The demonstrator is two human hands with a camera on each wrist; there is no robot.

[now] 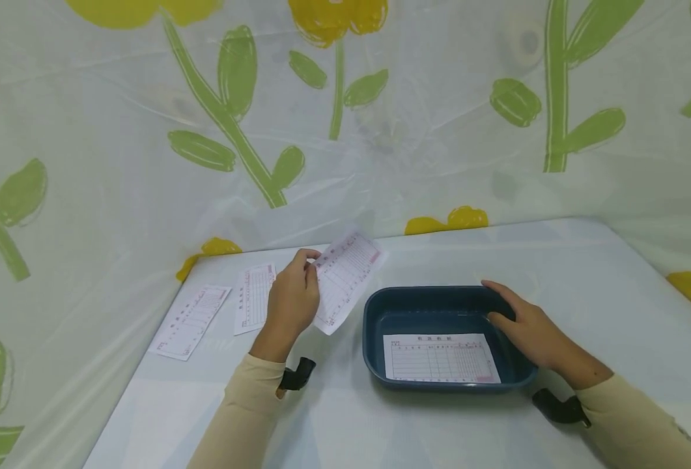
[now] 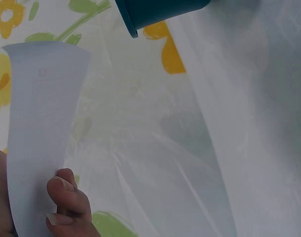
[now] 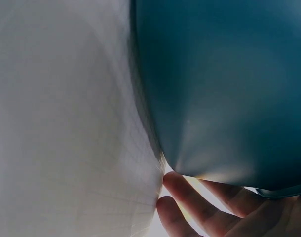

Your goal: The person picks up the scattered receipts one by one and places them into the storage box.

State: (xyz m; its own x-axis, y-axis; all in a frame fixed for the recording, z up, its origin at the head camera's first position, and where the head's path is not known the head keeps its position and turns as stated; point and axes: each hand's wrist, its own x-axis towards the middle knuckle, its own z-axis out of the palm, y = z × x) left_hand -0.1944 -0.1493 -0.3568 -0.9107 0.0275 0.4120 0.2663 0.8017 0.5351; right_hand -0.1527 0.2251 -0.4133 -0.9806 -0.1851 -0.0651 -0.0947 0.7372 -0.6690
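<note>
In the head view my left hand (image 1: 294, 296) pinches a printed paper form (image 1: 345, 277) by its left edge, raised and tilted above the table. The left wrist view shows this form (image 2: 44, 113) upright and slightly curved between thumb and fingers. My right hand (image 1: 529, 329) grips the right end of a dark blue plastic basin (image 1: 374, 365), thumb over the rim and fingers outside. In the right wrist view, several fingertips (image 3: 177, 185) lie along the outside of the basin wall (image 3: 219, 98). Another printed form (image 1: 439, 359) lies flat inside the basin.
Two more printed forms, one at the far left (image 1: 189, 322) and one beside the left hand (image 1: 254, 299), lie on the white table (image 1: 333, 417). A flower-patterned sheet (image 1: 409, 143) hangs behind the table. Dark wrist-worn pieces (image 1: 298, 374) sit under both wrists.
</note>
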